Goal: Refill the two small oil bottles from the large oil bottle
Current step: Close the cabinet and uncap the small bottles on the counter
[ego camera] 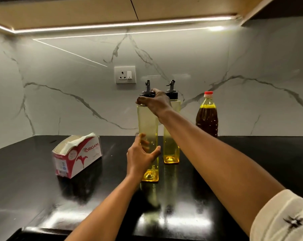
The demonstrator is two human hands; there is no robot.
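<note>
Two tall square yellow small oil bottles with black pourer caps stand on the black counter (43, 180). The near small bottle (147, 122) holds only a little oil at its base. My right hand (155, 102) grips its black cap and neck from the right. My left hand (141, 158) wraps the lower body, with the thumb on the front and the fingers showing through the plastic behind. The far small bottle (171, 145) stands just behind and to the right, untouched. The large oil bottle (207, 119), with dark oil and a red cap, stands by the wall at the right.
A red and white tissue box (77, 153) lies on the counter to the left of the bottles. A wall socket (125, 74) sits on the marble backsplash above them. Overhead cabinets with a light strip hang above. The counter's front edge runs along the bottom.
</note>
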